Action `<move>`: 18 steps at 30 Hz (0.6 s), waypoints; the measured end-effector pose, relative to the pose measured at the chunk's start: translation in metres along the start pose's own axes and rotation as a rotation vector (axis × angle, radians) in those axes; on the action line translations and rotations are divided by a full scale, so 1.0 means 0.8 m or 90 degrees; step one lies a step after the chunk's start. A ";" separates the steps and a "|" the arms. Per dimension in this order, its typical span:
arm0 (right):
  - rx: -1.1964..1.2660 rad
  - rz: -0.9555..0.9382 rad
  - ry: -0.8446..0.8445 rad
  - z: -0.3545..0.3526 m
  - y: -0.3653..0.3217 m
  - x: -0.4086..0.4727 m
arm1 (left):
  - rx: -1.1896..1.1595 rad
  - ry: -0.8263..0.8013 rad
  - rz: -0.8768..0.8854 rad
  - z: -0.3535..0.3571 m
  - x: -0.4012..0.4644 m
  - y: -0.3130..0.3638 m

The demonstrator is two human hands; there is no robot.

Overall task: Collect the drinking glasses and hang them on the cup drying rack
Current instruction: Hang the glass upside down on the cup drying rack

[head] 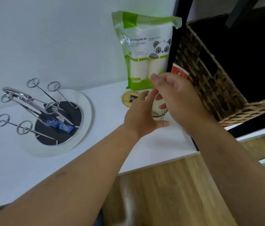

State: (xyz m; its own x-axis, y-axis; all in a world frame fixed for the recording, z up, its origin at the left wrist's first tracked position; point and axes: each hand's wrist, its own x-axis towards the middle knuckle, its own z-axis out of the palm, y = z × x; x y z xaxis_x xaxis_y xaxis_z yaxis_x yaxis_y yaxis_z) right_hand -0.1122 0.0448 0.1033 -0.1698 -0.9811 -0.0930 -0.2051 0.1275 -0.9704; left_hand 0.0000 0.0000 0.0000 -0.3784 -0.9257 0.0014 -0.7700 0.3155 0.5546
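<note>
both grips are apart: the left hand (142,118) and right hand (179,101) cup a clear drinking glass (158,112) without clamping it. far left on the bench (109,101), the cup drying rack (35,108) stands empty on its plate (86,115). best to close on the glass wall firmly, lift straight, then invert over a prong.
</note>
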 end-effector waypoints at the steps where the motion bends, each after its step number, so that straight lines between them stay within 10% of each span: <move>1: 0.009 0.012 0.008 0.002 0.000 -0.001 | -0.002 -0.001 0.010 -0.001 0.001 0.002; 13: 0.162 0.219 0.208 0.041 0.014 -0.011 | -0.076 0.078 -0.103 -0.103 -0.059 -0.016; 18: 0.429 0.483 0.029 0.097 0.010 -0.039 | -0.107 0.140 -0.100 -0.187 -0.114 -0.002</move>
State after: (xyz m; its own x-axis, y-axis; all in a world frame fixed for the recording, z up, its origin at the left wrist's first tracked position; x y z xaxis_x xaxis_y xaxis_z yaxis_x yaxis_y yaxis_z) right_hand -0.0335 0.0651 0.0814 -0.0687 -0.6673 -0.7416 0.5558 0.5917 -0.5839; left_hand 0.1122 0.0527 0.1235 -0.1274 -0.9890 0.0750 -0.7078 0.1437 0.6916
